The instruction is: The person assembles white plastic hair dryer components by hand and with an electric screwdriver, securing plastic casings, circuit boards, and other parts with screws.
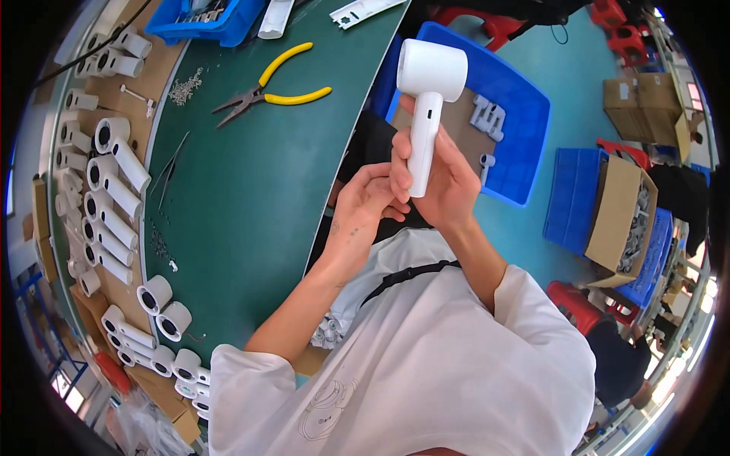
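Observation:
A white hair dryer (pixel 432 72), with a short round barrel and a straight handle, is held upright above the table's right edge. My right hand (pixel 449 182) is closed around its handle, the fingertips wrapping over the left side. A small dark slot shows on the handle. Close beside the handle's lower end is my left hand (pixel 361 205), its fingers curled and meeting the fingers of my right hand. Whether anything sits in the left fingers is hidden. On the green tabletop (pixel 251 197) lie pliers (pixel 266 95) with yellow grips, spread apart, and dark tweezers (pixel 173 167).
Several white dryer housings (pixel 114 197) line the table's left side. Small screws (pixel 185 87) lie near a blue parts bin (pixel 201 23). Right of the table stands a large blue crate (pixel 525 129) holding white pieces. Farther right are an open carton (pixel 623 220) and red stools (pixel 627 45).

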Motion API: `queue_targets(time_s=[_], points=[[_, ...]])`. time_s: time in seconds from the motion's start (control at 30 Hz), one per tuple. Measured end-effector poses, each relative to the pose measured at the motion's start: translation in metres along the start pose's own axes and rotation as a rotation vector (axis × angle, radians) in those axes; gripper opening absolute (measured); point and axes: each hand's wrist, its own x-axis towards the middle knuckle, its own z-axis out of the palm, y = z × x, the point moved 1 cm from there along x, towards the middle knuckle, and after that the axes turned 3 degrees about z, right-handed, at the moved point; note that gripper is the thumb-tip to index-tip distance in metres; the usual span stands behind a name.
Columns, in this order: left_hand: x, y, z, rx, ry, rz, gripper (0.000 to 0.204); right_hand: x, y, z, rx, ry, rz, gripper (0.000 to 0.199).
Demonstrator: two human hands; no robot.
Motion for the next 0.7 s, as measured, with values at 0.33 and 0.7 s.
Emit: queue_targets(time_s=[0.33,0.7], points=[[0.0001,-0.0002,-0.0021,-0.033,-0.019,0.003,0.029,0.0033,0.0044,-0.0001,-0.061,-0.055,-0.044,0.057],[0.0009,0.0003,-0.0015,-0.026,-0.038,-0.023,0.028,0.0091,0.0013,-0.0023,-0.061,-0.065,-0.122,0.059]])
